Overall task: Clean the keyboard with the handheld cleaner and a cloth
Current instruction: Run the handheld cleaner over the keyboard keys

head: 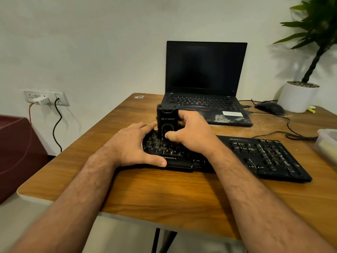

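Observation:
A black keyboard [262, 157] lies across the wooden table [164, 190]. A black handheld cleaner [166, 117] stands upright with its nozzle down on the keys at the keyboard's left half. My right hand [193, 134] grips the cleaner's body, thumb near its lower front. My left hand [135, 145] rests flat on the keyboard's left end, fingers straight toward the cleaner and thumb along the front edge. No cloth is in view.
An open laptop [206, 84] with a dark screen stands behind the keyboard. A black mouse [270, 108], a white plant pot [297, 96] and cables lie at the back right. A clear plastic box [326, 145] sits at the right edge.

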Action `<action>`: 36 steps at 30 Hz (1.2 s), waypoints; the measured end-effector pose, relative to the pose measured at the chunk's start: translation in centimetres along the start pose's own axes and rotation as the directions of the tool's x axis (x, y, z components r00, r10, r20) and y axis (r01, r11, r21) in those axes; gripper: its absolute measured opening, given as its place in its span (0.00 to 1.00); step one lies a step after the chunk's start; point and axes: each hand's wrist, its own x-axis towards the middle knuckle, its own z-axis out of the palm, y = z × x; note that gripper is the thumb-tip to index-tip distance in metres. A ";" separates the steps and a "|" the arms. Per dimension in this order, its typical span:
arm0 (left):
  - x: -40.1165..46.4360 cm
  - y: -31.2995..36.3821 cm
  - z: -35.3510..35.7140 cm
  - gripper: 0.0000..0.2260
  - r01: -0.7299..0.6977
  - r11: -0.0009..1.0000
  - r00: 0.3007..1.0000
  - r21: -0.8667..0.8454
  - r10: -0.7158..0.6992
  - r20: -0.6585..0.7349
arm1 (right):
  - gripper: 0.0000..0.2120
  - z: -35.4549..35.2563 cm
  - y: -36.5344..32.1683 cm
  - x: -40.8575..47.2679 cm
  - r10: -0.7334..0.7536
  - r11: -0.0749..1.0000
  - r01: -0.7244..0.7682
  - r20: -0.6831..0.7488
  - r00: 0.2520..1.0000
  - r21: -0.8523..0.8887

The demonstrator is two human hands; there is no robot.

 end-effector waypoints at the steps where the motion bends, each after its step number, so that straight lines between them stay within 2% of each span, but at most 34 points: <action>1: 0.0 0.0 0.0 0.57 -0.013 1.000 1.000 -0.016 0.013 -0.001 | 0.20 0.0 0.0 -0.2 0.000 0.999 -0.003 0.072 0.997 0.050; 3: 0.0 -0.1 0.0 0.53 -0.030 0.999 1.000 -0.034 0.030 -0.007 | 0.21 0.4 0.0 -0.5 -0.023 0.998 0.017 0.121 0.992 0.055; 7: 0.0 -0.2 0.0 0.61 -0.012 1.000 1.000 -0.007 0.012 -0.003 | 0.20 0.9 -0.1 0.1 -0.047 0.989 0.035 -0.089 0.995 -0.141; 8: 0.0 -0.2 0.0 0.61 -0.014 1.000 1.000 -0.008 0.014 -0.004 | 0.20 0.8 -0.2 0.2 -0.043 0.992 0.033 -0.082 0.996 -0.120; 11: 0.1 -0.2 0.1 0.54 -0.041 0.998 0.999 -0.051 0.041 -0.009 | 0.21 0.9 -0.2 0.0 -0.043 0.999 0.041 0.057 0.997 0.036; 13: 0.1 -0.2 0.1 0.52 -0.040 0.997 0.999 -0.060 0.039 -0.009 | 0.20 1.5 -0.2 0.0 -0.045 0.998 0.042 0.054 0.998 0.042; 16: 0.0 -0.2 0.0 0.62 -0.012 1.000 1.000 -0.006 0.012 0.003 | 0.19 1.3 0.0 0.5 0.003 1.000 -0.005 -0.101 0.995 -0.014; 17: 0.0 -0.2 0.0 0.65 0.007 1.000 1.000 -0.005 -0.007 0.013 | 0.19 0.9 0.2 0.7 0.021 1.000 -0.021 -0.108 0.994 -0.003; 20: 0.2 -0.4 0.0 0.65 0.028 0.999 0.999 -0.017 -0.027 0.018 | 0.21 -0.3 0.6 0.4 0.057 0.991 -0.066 0.081 0.995 0.116; 21: 0.2 -0.5 -0.1 0.66 0.035 0.999 0.999 -0.022 -0.035 0.019 | 0.21 -0.3 0.6 0.3 0.059 0.993 -0.069 0.105 0.993 0.098; 25: -0.1 -0.6 -0.2 0.66 0.052 0.998 0.998 -0.039 -0.051 0.028 | 0.20 -0.3 0.5 0.3 0.056 0.998 -0.057 -0.081 0.995 -0.017; 26: -0.1 -0.7 -0.2 0.66 0.049 0.998 0.999 -0.041 -0.048 0.024 | 0.21 -0.5 0.6 0.4 0.046 0.999 -0.045 -0.046 0.998 0.013; 29: 0.1 -1.2 -0.2 0.60 0.009 0.999 1.000 -0.054 -0.009 0.001 | 0.22 -0.6 0.2 -0.4 0.016 0.988 -0.046 0.197 0.980 0.145; 30: 0.1 -1.3 -0.2 0.58 -0.006 0.998 1.000 -0.057 0.006 -0.005 | 0.22 -0.4 0.1 -0.6 0.002 0.992 -0.029 0.212 0.977 0.125; 34: -0.2 -1.1 -0.3 0.65 0.037 0.999 0.999 -0.023 -0.036 0.017 | 0.22 0.1 0.3 0.1 0.013 0.999 -0.015 -0.050 0.999 -0.028; 36: -0.1 -1.1 -0.2 0.65 0.039 0.999 0.999 -0.016 -0.039 0.023 | 0.23 0.0 0.5 0.4 0.030 0.999 -0.030 -0.003 1.000 0.031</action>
